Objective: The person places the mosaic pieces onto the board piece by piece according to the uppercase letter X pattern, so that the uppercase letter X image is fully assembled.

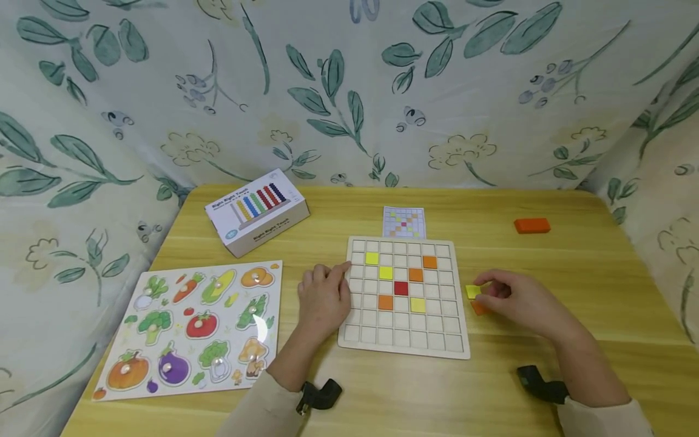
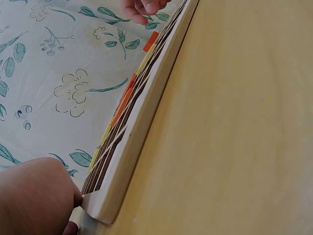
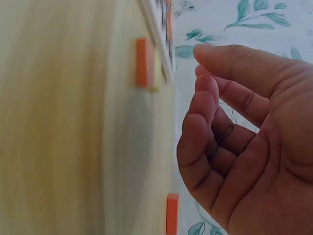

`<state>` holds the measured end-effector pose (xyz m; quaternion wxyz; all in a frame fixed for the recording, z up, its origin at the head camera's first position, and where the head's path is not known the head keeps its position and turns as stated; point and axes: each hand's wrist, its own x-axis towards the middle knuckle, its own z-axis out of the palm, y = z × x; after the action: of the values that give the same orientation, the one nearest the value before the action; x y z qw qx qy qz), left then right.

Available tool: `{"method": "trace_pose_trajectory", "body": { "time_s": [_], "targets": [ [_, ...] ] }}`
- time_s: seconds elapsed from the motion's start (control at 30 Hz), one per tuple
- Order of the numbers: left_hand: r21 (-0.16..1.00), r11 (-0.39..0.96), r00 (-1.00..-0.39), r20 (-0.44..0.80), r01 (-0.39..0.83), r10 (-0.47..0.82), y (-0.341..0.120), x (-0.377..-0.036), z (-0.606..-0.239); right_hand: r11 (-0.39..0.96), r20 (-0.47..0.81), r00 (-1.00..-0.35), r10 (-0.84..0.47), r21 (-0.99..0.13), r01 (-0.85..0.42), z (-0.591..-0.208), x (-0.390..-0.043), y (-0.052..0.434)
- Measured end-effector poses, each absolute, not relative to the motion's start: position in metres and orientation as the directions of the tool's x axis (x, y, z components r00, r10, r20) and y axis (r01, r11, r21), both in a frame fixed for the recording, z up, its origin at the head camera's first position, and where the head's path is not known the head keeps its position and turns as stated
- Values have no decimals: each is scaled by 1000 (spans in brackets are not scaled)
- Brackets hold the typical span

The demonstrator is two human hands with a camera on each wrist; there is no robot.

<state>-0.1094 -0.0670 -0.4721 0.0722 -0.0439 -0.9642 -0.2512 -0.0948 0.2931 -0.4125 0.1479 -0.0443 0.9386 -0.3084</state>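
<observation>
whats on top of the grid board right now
The grid board holds seven tiles: three yellow tiles, three orange tiles and one red tile. The left hand rests on its left edge, hiding the cells under the fingers.

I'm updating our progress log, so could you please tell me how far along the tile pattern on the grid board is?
Done: seven coloured square tiles sit on the wooden grid board, including the red centre tile. In hand: the right hand is at a loose yellow tile beside the board, while the left hand rests on its left edge. Left: most cells are empty; the pattern card shows more.
</observation>
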Motion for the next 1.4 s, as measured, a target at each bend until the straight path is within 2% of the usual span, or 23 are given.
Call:
{"method": "trace_pose_trajectory", "body": {
  "time_s": [0.27,0.77,1.13,1.4],
  "targets": [
    [484,868,-987,156,112,41,-69,-110,-473,811,-299,-934,-195,-584,18,-424,-91,315],
    [476,872,-987,156,114,44,-69,-110,-474,828,-361,-909,-207,-559,33,-426,-89,311],
    [477,872,-987,155,115,46,-68,-110,-474,844,-332,-913,-236,-536,-23,-423,-87,306],
    [477,871,-987,156,116,47,-68,-110,-473,797,-236,-923,-304,-593,-111,-411,-82,284]
  ]
}}
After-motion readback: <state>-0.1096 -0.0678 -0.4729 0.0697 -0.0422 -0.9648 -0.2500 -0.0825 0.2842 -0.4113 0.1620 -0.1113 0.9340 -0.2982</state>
